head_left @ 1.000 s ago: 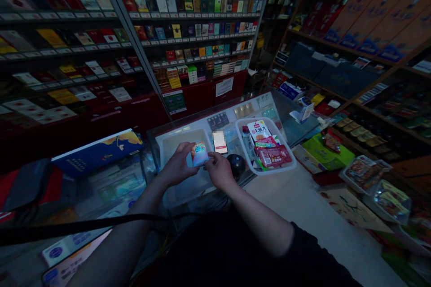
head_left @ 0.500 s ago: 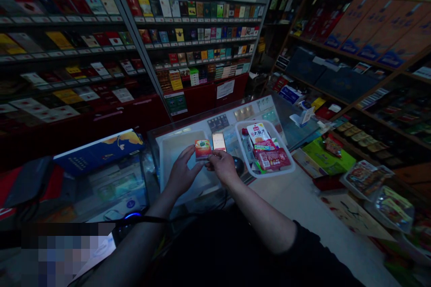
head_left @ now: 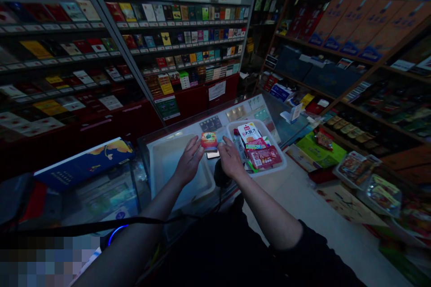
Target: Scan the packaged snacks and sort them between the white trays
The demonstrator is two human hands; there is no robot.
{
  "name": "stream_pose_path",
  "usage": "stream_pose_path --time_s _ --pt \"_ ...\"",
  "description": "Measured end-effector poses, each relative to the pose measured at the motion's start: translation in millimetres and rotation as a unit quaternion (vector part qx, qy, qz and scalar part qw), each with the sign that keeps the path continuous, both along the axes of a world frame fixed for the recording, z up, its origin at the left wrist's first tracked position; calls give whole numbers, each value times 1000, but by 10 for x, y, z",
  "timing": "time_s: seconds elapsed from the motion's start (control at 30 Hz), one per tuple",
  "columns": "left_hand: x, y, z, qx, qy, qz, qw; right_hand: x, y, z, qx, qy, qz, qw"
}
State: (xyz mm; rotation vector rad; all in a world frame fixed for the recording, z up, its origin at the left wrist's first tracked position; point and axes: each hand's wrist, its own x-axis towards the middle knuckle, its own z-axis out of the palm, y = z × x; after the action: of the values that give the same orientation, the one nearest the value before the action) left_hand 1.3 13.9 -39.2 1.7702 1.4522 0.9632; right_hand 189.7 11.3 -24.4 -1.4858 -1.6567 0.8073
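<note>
A small red and orange packet [head_left: 209,141] is held upright between both hands over the glass counter [head_left: 235,112]. My left hand [head_left: 189,161] grips its left edge with fingers partly stretched. My right hand [head_left: 231,159] pinches its right edge. A phone [head_left: 213,155] lies on the counter just under the packet, mostly hidden. An empty white tray [head_left: 161,161] sits below my left hand. A second white tray [head_left: 279,166] holding several snack packets [head_left: 259,150] lies right of my right hand.
A dark round object [head_left: 219,178] sits near my right wrist. Shelves of cigarette packs [head_left: 188,40] fill the wall behind the counter. Boxed goods line the wooden shelves [head_left: 336,54] at right. A blue carton [head_left: 84,161] lies on the left display case.
Both hands moved the packet forward over the phone, which it now covers. The packet turned from its pale side to its red face. The camera shifted slightly.
</note>
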Motion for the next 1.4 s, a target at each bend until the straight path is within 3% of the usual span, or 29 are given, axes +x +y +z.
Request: stream_pose_path --time_s 0.23,0.63,0.97,1.4 --pt "240 193 -31 -39 -19 -46 998 288 60 -98 -22 -5 -21 1000" --pt "544 356 -262 -90 -3 -82 993 583 54 -350 -31 -10 -61 998" --pt "601 437 -577 -88 11 -101 991 683 18 -497 -35 -33 -55 997" --pt "616 464 -790 -94 24 -108 989 725 -24 -673 -57 -93 -60 992"
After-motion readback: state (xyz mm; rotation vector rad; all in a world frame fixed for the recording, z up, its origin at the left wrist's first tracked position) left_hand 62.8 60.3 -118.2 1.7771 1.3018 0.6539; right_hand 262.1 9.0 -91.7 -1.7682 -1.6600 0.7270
